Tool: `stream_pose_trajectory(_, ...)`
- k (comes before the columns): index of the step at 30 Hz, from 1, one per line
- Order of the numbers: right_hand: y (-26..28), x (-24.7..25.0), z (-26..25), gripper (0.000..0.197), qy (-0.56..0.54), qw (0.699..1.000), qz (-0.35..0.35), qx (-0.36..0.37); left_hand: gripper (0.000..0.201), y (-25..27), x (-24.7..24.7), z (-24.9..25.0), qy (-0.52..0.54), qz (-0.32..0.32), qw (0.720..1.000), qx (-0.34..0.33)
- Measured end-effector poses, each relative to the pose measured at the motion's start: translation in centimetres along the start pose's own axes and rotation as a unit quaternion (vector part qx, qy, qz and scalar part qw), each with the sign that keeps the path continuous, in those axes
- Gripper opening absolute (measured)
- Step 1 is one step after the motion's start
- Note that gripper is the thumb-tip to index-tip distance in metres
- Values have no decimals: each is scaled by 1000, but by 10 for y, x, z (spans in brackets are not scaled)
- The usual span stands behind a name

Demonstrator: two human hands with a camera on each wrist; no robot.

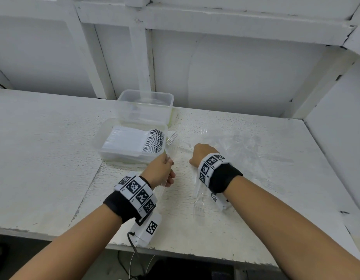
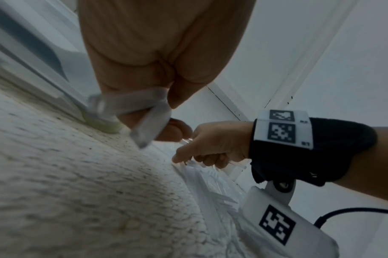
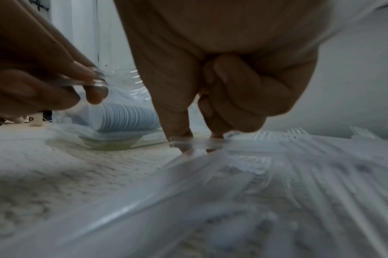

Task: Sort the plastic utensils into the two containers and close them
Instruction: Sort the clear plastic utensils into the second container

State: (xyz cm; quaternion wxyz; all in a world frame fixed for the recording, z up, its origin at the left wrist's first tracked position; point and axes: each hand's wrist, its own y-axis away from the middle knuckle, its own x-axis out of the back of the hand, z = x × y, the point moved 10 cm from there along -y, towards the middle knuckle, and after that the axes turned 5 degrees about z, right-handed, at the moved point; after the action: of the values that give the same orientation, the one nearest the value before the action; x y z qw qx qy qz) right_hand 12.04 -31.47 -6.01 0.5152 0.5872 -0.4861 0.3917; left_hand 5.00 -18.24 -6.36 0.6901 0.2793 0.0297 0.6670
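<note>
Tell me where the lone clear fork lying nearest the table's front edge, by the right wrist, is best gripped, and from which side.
Probably pinch the clear fork by its handle, coming from above. It lies flat on the table, tines toward the person and handle running away under the right wrist, so only its thin edges offer purchase. The right hand is nearest, though busy at the fork pile.

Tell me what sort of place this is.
Probably a plain workshop or storeroom bench: a worn white-painted table with chipped edges, bare white panelled walls behind it, and clear plastic containers for sorting.
</note>
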Motion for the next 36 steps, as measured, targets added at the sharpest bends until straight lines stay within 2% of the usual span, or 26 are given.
stream_pose_trajectory(4, -2, -3, 3, 30, -79, 997, -16, -17, 18, -1, 1, -3, -9, 3, 1000, 3)
stream_pose_trajectory(7, -1, 8, 13, 36, -219, 974, -6, -48, 17, -4, 1, -3, -34, 14, 999, -15)
stream_pose_trajectory(11, 16, 30, 46, 26, -453, 883, 30, -120, 21, -7, -13, -2, -52, 5, 998, -35)
stream_pose_trajectory(15, 43, 39, 62, 15, -578, 807, -8, -118, 38, -8, -40, 0, -122, -25, 990, -64)
stream_pose_trajectory(16, 49, 39, 65, 12, -592, 797, -9, -116, 41, -9, -47, 0, -148, -32, 986, -68)
stream_pose_trajectory(19, 62, 32, 80, 9, -576, 808, -9, -123, 50, -10, -68, 0, -226, -61, 969, -84)
stream_pose_trajectory(22, 69, 20, 92, 14, -549, 826, -15, -128, 45, -12, -77, 2, -267, -71, 957, -88)
stream_pose_trajectory(24, 74, 15, 97, 16, -531, 837, -20, -133, 43, -13, -76, 2, -247, -79, 962, -83)
stream_pose_trajectory(28, 78, 10, 103, 13, -507, 848, -22, -149, 21, -7, -63, 8, -212, -72, 971, -82)
stream_pose_trajectory(30, 76, 13, 103, 10, -494, 856, -14, -151, 22, -4, -52, 11, -207, -52, 973, -85)
stream_pose_trajectory(33, 69, 20, 98, 20, -462, 876, 6, -136, 20, 0, -28, 15, -198, -19, 976, -93)
stream_pose_trajectory(36, 58, 27, 86, 20, -397, 911, 22, -112, 18, 6, -7, 16, -164, -6, 982, -94)
